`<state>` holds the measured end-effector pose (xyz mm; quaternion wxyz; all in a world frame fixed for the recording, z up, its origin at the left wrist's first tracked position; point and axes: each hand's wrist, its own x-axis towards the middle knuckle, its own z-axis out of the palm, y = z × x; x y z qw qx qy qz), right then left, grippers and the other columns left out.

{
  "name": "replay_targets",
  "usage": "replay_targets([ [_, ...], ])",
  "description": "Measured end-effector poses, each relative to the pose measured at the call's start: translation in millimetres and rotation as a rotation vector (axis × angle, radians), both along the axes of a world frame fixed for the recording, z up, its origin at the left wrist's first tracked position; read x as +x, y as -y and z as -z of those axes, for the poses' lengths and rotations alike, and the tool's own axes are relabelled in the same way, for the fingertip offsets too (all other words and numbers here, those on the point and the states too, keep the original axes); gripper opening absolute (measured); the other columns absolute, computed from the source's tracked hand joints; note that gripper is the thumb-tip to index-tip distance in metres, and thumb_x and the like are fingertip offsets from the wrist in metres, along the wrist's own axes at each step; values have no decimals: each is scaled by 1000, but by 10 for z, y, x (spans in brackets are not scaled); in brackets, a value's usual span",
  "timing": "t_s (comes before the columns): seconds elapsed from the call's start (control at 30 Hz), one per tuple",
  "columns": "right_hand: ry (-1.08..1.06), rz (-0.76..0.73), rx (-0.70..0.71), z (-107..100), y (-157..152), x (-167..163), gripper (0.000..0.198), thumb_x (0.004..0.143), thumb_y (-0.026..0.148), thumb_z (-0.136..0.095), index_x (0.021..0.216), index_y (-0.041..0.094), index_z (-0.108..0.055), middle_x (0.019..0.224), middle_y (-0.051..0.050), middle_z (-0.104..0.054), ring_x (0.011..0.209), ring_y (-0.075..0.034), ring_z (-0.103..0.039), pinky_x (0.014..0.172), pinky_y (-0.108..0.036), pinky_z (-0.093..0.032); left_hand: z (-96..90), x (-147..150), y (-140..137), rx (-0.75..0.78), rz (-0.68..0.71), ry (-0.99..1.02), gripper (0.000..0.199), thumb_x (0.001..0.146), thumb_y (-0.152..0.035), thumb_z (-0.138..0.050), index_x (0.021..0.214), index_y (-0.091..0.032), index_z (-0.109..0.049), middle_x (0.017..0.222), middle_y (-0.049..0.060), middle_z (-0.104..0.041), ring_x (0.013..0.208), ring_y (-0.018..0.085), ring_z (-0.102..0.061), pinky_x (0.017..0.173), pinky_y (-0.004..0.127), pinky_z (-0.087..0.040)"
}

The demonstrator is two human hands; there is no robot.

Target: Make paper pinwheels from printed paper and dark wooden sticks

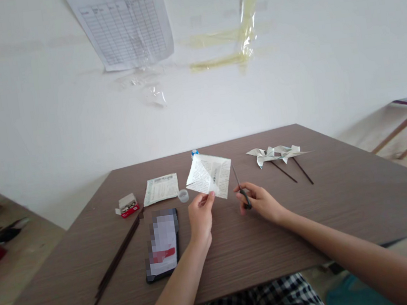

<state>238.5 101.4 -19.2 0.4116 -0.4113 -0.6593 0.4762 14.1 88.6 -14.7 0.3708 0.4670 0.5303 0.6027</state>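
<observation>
My left hand [201, 217] pinches the lower edge of a square piece of printed newspaper [206, 174], held up above the table. A short slit shows at the left side of the paper. In my right hand [260, 202] is a pair of scissors [245, 198], fingers round the dark handles. Its blades point up beside the paper's right edge, seemingly apart from it. Behind the paper a small blue and white object [195, 152] is partly hidden. A clear round plastic cap or ring [183, 195] sits left of the paper.
Two paper pinwheels [264, 156] on dark sticks lie at the back right. To the left are a stack of newspaper squares [160, 188], a small red box [128, 207] of metal pieces, dark sticks [117, 256] and a phone [162, 245]. The wooden table [344, 194] meets a white wall.
</observation>
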Motion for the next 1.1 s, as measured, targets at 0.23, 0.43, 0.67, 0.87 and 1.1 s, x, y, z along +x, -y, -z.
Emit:
replay_targets([
  [0.23,94,-153,23,-101,93,13,60,106,89,-62,105,29,-63,65,0,-78,68,-24,-68,79,-38,-50,-41,-44,-1,-15,-11,49,41,78,-64,-95,77,-26,-81,86,8,-86,96,32,-82,88,40,-62],
  [0.43,153,-269,40,-146,126,25,58,109,86,-60,103,29,-61,65,0,-78,67,-24,-67,74,-36,-48,-60,-96,-33,-30,-36,154,57,68,-75,-103,82,-23,-83,88,9,-86,95,29,-81,84,38,-58],
  [0.67,180,-344,29,-147,167,-1,49,112,77,-62,100,29,-61,65,0,-78,67,-25,-69,74,-38,-48,-75,-86,-21,-62,-37,194,61,64,-76,-104,83,-23,-81,91,10,-86,97,29,-82,81,36,-56],
  [0.87,153,-352,24,-136,177,-10,54,110,82,-62,99,29,-61,63,2,-77,64,-23,-66,71,-36,-48,-78,-102,-34,-77,-53,204,64,62,-79,-103,80,-24,-78,89,9,-84,95,28,-81,82,37,-56],
  [1.1,145,-350,-10,-192,213,16,57,106,84,-66,96,28,-64,61,1,-74,62,-22,-64,69,-34,-46,-59,-119,-49,-61,-79,197,63,62,-78,-104,78,-23,-78,83,8,-83,88,26,-79,79,36,-55],
])
